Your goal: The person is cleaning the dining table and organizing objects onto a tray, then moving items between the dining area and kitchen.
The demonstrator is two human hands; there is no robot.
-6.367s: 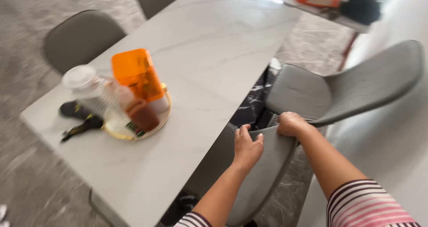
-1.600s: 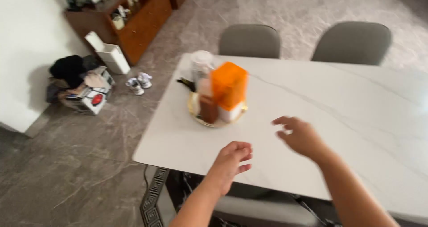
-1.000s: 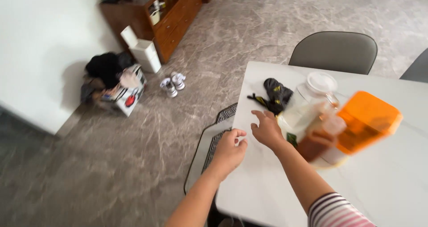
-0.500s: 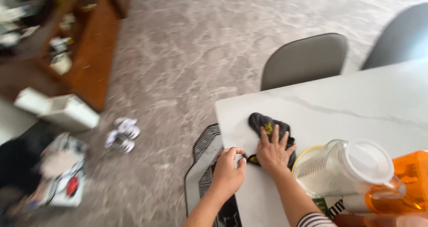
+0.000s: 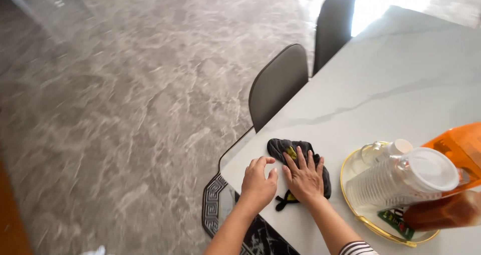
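Note:
A crumpled black cloth with yellow marks [image 5: 280, 148] lies near the corner of the white marble table [image 5: 401, 74]. My right hand [image 5: 303, 176] rests flat on top of it, fingers spread. Just to its left, my left hand [image 5: 259, 178] lies on the bare tabletop at the table's edge, fingers loosely curled, holding nothing.
Right of the cloth a gold-rimmed round tray [image 5: 350, 165] carries a clear ribbed jug with a white lid [image 5: 401, 177], an orange box [image 5: 458, 147] and a brown jar [image 5: 441, 212]. Two grey chairs [image 5: 277, 84] stand at the table's far side on the grey marble floor [image 5: 125, 99].
My view has swung left around the table corner. My right hand stays pressed on the black cloth; my left hand has moved from the table's edge onto the top beside it.

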